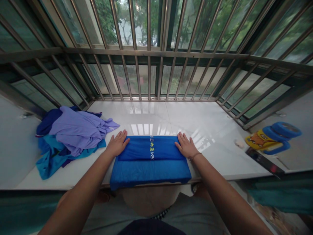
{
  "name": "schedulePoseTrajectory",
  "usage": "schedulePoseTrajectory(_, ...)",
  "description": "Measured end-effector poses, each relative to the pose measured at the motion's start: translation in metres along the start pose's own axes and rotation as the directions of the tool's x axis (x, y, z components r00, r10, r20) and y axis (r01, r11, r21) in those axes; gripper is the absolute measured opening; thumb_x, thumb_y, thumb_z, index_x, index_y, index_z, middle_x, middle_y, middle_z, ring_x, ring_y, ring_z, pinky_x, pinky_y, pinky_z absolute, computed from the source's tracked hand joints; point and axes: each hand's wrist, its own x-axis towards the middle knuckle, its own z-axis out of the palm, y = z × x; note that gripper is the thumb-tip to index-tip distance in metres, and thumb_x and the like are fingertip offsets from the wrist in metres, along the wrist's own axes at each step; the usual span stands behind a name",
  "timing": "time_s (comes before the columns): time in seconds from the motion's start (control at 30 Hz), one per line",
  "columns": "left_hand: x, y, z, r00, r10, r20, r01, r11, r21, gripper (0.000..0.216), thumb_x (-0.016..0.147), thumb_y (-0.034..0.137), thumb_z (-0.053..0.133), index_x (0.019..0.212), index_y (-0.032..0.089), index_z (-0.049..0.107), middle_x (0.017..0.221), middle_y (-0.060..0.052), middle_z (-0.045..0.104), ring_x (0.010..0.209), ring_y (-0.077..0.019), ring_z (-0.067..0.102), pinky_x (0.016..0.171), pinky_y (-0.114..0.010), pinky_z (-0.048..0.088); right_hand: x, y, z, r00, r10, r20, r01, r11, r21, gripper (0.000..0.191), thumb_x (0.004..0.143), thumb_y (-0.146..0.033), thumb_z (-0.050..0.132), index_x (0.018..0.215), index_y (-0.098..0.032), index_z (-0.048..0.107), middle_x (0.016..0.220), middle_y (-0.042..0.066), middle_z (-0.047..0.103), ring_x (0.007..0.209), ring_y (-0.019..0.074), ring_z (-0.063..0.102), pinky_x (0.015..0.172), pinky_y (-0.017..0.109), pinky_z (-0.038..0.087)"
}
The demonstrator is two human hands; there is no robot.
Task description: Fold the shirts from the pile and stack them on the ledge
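A blue T-shirt (137, 171) lies partly folded on the white sill in front of me, its far part turned over toward me in a flat band with white and yellow lettering. Its near edge hangs slightly over the front of the sill. My left hand (118, 143) rests flat on the left end of the folded band, fingers stretched out and pointing away. At the right end, my right hand (187, 146) lies flat too, fingers spread, partly on the cloth and partly on the sill.
On the left a heap of clothes (78, 129) in lilac, navy and turquoise sits by the wall. A blue and yellow bottle (265, 138) lies at the right beside a dark flat box (265, 162). Metal window bars (156, 53) enclose the sill's far side.
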Motion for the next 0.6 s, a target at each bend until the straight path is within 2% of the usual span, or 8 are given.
schedulePoseTrajectory(0.07, 0.005, -0.013, -0.003, 0.999, -0.042, -0.013, 0.042, 0.999, -0.017, 0.064, 0.110, 0.049, 0.035, 0.166, 0.021, 0.049, 0.178, -0.016, 0.039, 0.166, -0.0369, 0.034, 0.131, -0.069, 0.027, 0.002, 0.005, -0.004, 1.000, 0.011, -0.011, -0.011, 1.000, 0.007, 0.067, 0.115, -0.053, 0.031, 0.175, -0.023, 0.034, 0.181, 0.014, 0.030, 0.168, 0.0371, 0.026, 0.130, 0.068, 0.028)
schedulePoseTrajectory(0.1, 0.009, -0.018, -0.005, 0.999, -0.022, -0.023, 0.022, 0.999, -0.035, 0.062, 0.108, 0.049, 0.039, 0.160, 0.020, 0.055, 0.175, -0.018, 0.045, 0.163, -0.0374, 0.039, 0.130, -0.067, 0.030, 0.004, 0.006, -0.008, 1.000, 0.000, -0.029, 0.000, 1.000, 0.011, 0.064, 0.114, -0.049, 0.035, 0.173, -0.022, 0.039, 0.179, 0.016, 0.036, 0.166, 0.0372, 0.032, 0.129, 0.065, 0.032)
schedulePoseTrajectory(0.23, 0.028, -0.018, -0.021, 0.969, 0.242, -0.058, -0.248, 0.954, -0.170, 0.043, 0.094, 0.053, 0.063, 0.117, 0.021, 0.078, 0.145, -0.021, 0.070, 0.141, -0.0372, 0.062, 0.123, -0.052, 0.044, 0.019, 0.009, -0.026, 0.995, -0.063, -0.073, 0.064, 0.998, 0.016, 0.055, 0.108, -0.030, 0.054, 0.161, -0.016, 0.054, 0.158, 0.021, 0.061, 0.144, 0.0336, 0.058, 0.119, 0.047, 0.046)
schedulePoseTrajectory(0.27, 0.034, -0.015, -0.026, 0.957, 0.287, -0.044, -0.290, 0.935, -0.205, 0.037, 0.090, 0.054, 0.068, 0.105, 0.022, 0.078, 0.135, -0.020, 0.074, 0.132, -0.0367, 0.067, 0.119, -0.050, 0.048, 0.024, 0.009, -0.030, 0.996, -0.072, -0.060, 0.074, 0.997, 0.017, 0.051, 0.106, -0.027, 0.058, 0.156, -0.017, 0.060, 0.150, 0.020, 0.067, 0.136, 0.0322, 0.063, 0.115, 0.044, 0.049)
schedulePoseTrajectory(0.33, 0.044, -0.007, -0.037, 0.950, 0.311, 0.015, -0.297, 0.920, -0.256, 0.030, 0.083, 0.054, 0.074, 0.088, 0.024, 0.075, 0.116, -0.016, 0.077, 0.114, -0.0346, 0.072, 0.107, -0.046, 0.054, 0.036, 0.009, -0.039, 0.995, -0.094, -0.022, 0.094, 0.995, 0.018, 0.037, 0.100, -0.023, 0.066, 0.137, -0.018, 0.074, 0.130, 0.015, 0.077, 0.120, 0.0295, 0.071, 0.107, 0.038, 0.053)
schedulePoseTrajectory(0.43, 0.057, 0.001, -0.051, 0.956, 0.282, 0.088, -0.248, 0.929, -0.275, 0.024, 0.078, 0.050, 0.077, 0.079, 0.026, 0.070, 0.092, -0.009, 0.076, 0.093, -0.0302, 0.072, 0.089, -0.039, 0.056, 0.053, 0.011, -0.052, 0.993, -0.119, 0.007, 0.119, 0.993, 0.021, 0.016, 0.094, -0.019, 0.074, 0.108, -0.019, 0.082, 0.111, 0.012, 0.080, 0.104, 0.0254, 0.074, 0.097, 0.032, 0.053)
schedulePoseTrajectory(0.53, 0.068, 0.005, -0.059, 0.963, 0.254, 0.091, -0.223, 0.939, -0.263, 0.018, 0.077, 0.044, 0.074, 0.077, 0.027, 0.069, 0.080, -0.004, 0.075, 0.082, -0.0271, 0.071, 0.078, -0.035, 0.053, 0.065, 0.013, -0.066, 0.992, -0.121, -0.026, 0.122, 0.992, 0.032, 0.013, 0.096, -0.019, 0.072, 0.105, -0.019, 0.081, 0.113, 0.011, 0.079, 0.102, 0.0228, 0.073, 0.093, 0.029, 0.051)
schedulePoseTrajectory(0.6, 0.074, 0.007, -0.064, 0.969, 0.233, 0.079, -0.206, 0.945, -0.252, 0.014, 0.077, 0.040, 0.073, 0.080, 0.027, 0.071, 0.081, -0.003, 0.076, 0.081, -0.0265, 0.071, 0.075, -0.033, 0.052, 0.071, 0.014, -0.076, 0.993, -0.107, -0.051, 0.110, 0.993, 0.041, 0.015, 0.099, -0.020, 0.068, 0.108, -0.021, 0.080, 0.109, 0.009, 0.080, 0.100, 0.0220, 0.073, 0.090, 0.028, 0.050)
